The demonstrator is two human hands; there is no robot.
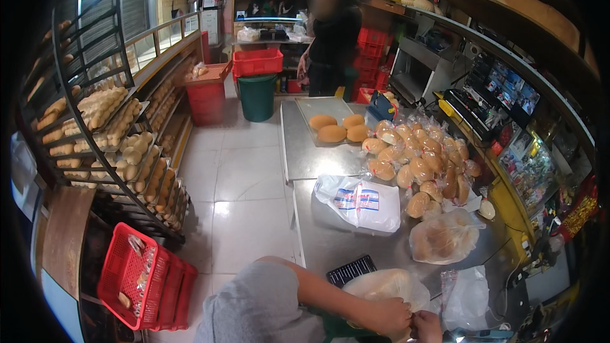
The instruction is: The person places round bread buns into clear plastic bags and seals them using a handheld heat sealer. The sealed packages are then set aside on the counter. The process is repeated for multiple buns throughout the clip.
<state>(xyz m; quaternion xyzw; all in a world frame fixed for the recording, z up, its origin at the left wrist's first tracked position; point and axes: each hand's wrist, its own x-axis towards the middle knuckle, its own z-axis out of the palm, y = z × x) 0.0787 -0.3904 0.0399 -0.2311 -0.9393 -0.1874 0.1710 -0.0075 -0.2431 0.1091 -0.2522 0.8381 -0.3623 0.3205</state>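
My left hand (387, 316), at the end of a bare forearm and grey sleeve, grips the gathered top of a clear plastic bag (388, 283). Pale, bread-like contents show through the film. My right hand (425, 327) pinches the same gathered plastic, its fingertips meeting those of the left; what exactly lies between them is too small to tell. Beside the bag is a black ridged tray (351, 270). Another tied bag of brown buns (445, 236) rests farther up the steel table (314, 243). To the right of my hands lies a white plastic bag (464, 297).
A printed white package (357, 202) and a heap of bagged buns (424, 152) cover the table's middle. Large loaves (332, 133) sit on a tray beyond. Red crates (143, 281) and a bread rack (119, 152) stand left. A person (333, 38) stands at the back.
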